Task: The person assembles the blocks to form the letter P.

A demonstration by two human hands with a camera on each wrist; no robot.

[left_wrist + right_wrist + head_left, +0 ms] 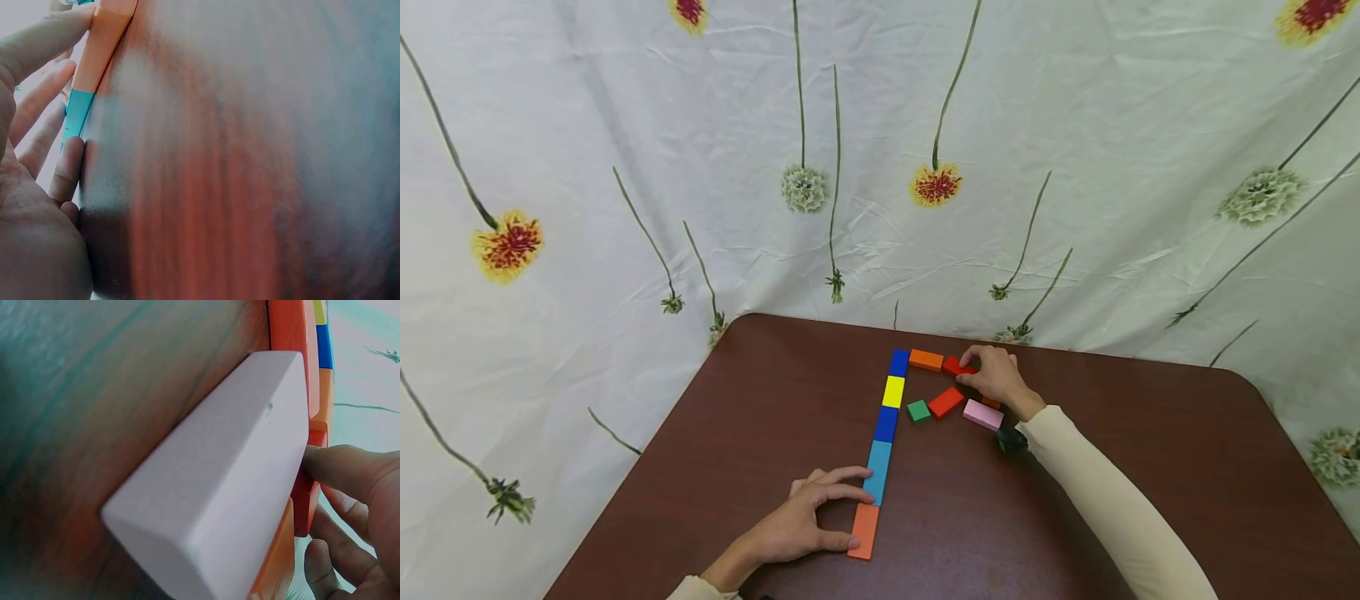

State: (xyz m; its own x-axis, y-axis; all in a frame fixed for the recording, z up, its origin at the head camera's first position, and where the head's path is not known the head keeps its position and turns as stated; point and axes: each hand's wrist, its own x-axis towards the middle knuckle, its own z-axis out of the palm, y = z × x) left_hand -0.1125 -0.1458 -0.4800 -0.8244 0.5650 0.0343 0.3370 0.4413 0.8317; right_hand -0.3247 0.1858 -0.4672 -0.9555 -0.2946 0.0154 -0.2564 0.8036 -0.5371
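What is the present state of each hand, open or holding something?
Left hand: open, thumb touching the coral block.
Right hand: pinching the farther red block.

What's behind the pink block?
Behind the pink block is an orange block, and farther back the right hand pinches a red block. The hand partly covers that orange block; what's under the hand I can't see.

Head view looks forward-down; wrist views (quite close) share its table (pixel 760 417).

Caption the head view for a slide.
On a brown table, right hand pinches a red block beside an orange block; left hand touches a coral block.
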